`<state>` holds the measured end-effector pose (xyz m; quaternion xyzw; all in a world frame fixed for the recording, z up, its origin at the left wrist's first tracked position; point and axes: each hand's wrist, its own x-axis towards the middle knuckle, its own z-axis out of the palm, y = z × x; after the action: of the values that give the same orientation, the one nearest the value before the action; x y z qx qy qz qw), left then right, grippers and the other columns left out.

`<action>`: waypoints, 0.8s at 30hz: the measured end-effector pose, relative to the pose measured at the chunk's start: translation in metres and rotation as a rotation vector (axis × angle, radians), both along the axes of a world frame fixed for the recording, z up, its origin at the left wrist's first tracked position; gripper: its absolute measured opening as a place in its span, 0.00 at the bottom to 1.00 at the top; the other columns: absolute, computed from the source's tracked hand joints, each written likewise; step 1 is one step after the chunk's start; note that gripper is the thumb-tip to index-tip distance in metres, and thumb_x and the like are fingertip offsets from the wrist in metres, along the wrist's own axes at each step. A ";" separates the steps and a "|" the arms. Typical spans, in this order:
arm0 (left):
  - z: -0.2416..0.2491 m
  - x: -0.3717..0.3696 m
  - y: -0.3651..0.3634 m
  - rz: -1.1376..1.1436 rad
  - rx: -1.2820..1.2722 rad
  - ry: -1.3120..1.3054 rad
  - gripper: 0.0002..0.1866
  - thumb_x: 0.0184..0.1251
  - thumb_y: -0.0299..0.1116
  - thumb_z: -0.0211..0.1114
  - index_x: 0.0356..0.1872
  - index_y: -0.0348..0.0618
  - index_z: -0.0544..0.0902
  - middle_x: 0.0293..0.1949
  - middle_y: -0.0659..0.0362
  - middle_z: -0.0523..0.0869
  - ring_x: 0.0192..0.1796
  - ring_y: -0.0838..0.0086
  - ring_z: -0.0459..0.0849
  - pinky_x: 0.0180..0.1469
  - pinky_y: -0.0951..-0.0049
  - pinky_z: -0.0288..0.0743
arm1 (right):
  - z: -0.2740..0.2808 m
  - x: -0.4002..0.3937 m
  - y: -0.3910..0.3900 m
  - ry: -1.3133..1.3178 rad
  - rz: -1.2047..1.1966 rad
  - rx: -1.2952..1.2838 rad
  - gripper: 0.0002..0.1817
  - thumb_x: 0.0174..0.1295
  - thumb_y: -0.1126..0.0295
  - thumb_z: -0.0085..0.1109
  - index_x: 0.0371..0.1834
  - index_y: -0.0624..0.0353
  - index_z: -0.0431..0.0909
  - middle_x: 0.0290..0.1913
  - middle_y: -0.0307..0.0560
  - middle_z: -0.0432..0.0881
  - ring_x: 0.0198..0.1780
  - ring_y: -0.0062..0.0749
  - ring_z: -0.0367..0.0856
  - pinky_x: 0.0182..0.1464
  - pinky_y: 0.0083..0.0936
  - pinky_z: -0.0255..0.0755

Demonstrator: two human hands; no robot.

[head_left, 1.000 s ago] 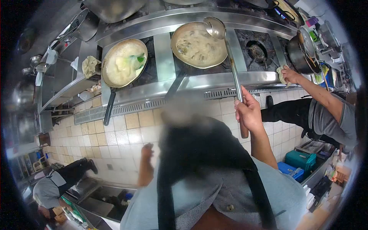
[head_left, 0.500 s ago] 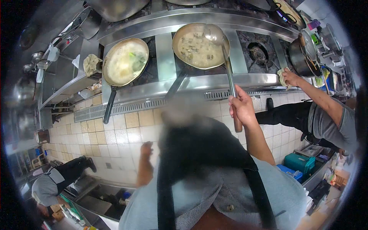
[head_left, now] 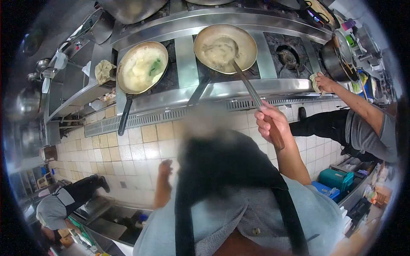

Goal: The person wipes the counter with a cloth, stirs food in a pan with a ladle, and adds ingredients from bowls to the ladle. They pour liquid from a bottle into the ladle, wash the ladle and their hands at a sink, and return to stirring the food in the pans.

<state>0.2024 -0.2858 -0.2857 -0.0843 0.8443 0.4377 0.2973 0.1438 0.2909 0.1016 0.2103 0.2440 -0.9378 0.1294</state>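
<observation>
My right hand (head_left: 272, 121) is closed round the brown handle of a long ladle (head_left: 248, 84). The ladle's bowl lies in a frying pan (head_left: 195, 53) of creamy, whitish sauce on the middle burner, partly under the sauce. Darker bits show dimly in that sauce. My left hand (head_left: 165, 167) hangs low beside my apron, away from the stove, with loosely bent fingers and nothing visible in it. On the left burner sits a second frying pan (head_left: 121, 79), holding pale bubbling liquid, a light lump and something green. Its black handle points towards me.
A bare burner (head_left: 288, 57) is right of the middle pan. Farther right, a co-worker's hand (head_left: 325, 82) holds a cloth (head_left: 315, 82) near a dark pot (head_left: 335, 64). Another cloth (head_left: 103, 71) hangs left. A second person (head_left: 57, 207) stands behind, lower left.
My right hand has moved slightly down and right. The ladle's bowl has shifted left and down into the sauce, its handle now more slanted. The sauce looks stirred, with fewer dark bits showing.
</observation>
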 end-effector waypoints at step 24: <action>0.096 0.035 -0.043 0.030 -0.224 -0.248 0.19 0.65 0.44 0.55 0.50 0.46 0.84 0.47 0.51 0.86 0.51 0.59 0.84 0.53 0.61 0.78 | -0.021 -0.056 -0.072 -0.060 -0.194 0.720 0.14 0.64 0.72 0.54 0.52 0.60 0.71 0.25 0.39 0.75 0.18 0.21 0.73 0.18 0.20 0.67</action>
<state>0.2377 -0.3284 -0.1895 -0.1831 0.8432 0.3316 0.3814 0.0873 0.2188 0.0809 0.2920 0.5334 -0.7931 -0.0352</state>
